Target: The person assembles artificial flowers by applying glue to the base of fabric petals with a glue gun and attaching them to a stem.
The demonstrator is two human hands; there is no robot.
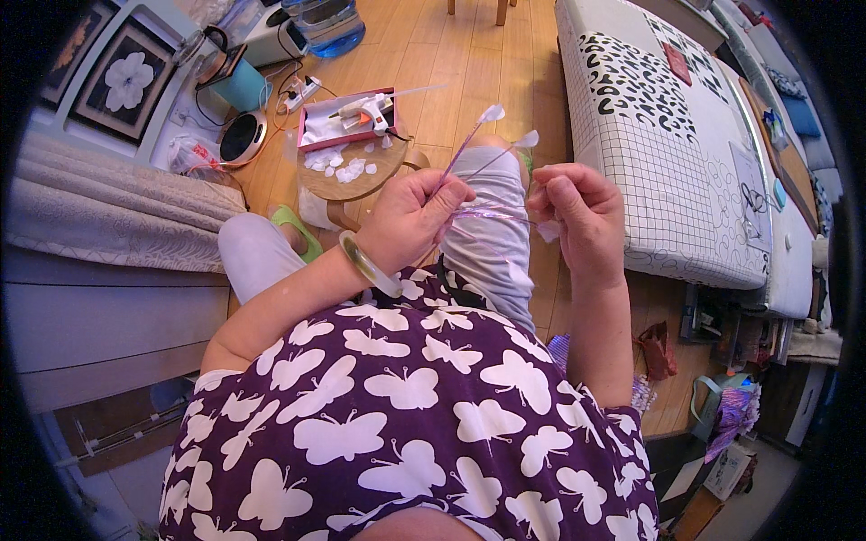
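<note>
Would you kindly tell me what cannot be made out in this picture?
- Head view: part of the shiny stems, hidden by the left hand's fingers.
- Head view: whether the right hand grips a strand; too small at its fingertips.
- Head view: part of the pink box's inside, behind the glue gun.
- Head view: the clear bottle's top, cut off by the upper edge.
</note>
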